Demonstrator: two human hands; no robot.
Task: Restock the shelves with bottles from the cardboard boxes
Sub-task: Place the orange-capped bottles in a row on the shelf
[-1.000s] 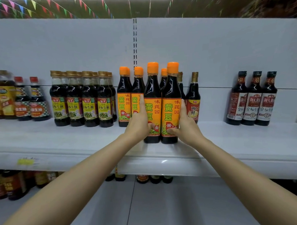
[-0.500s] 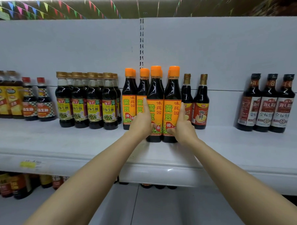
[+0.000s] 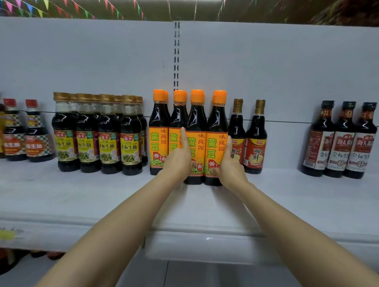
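Fingers of the left hand (image 3: 178, 159) lie straight and together, flat against the side of one orange-capped, orange-labelled dark soy sauce bottle (image 3: 195, 138); the right hand (image 3: 229, 165) cups the outer side of its neighbour, a second orange-capped bottle (image 3: 216, 140), thumb up along the label, though how the other right fingers lie behind the bottle I cannot tell. Both bottles stand upright on the white metal shelf (image 3: 78, 202), touching each other, squeezed between the two hands.

From left to right along the shelf stand red-capped bottles with chequered labels (image 3: 25, 137), a block of gold-capped bottles with yellow-green labels (image 3: 97, 136), then two more orange-capped bottles (image 3: 160, 133) just behind and left of the held pair, two gold-foil-necked bottles with red labels (image 3: 248, 138), a bare stretch, and three dark-capped bottles with red-and-white labels (image 3: 340, 141).

Judging by this, the pair is set down and only needs nudging into line with its row. Wide bare gaps in front of and beside the rows suggest much restocking is left. No cardboard box is in view.
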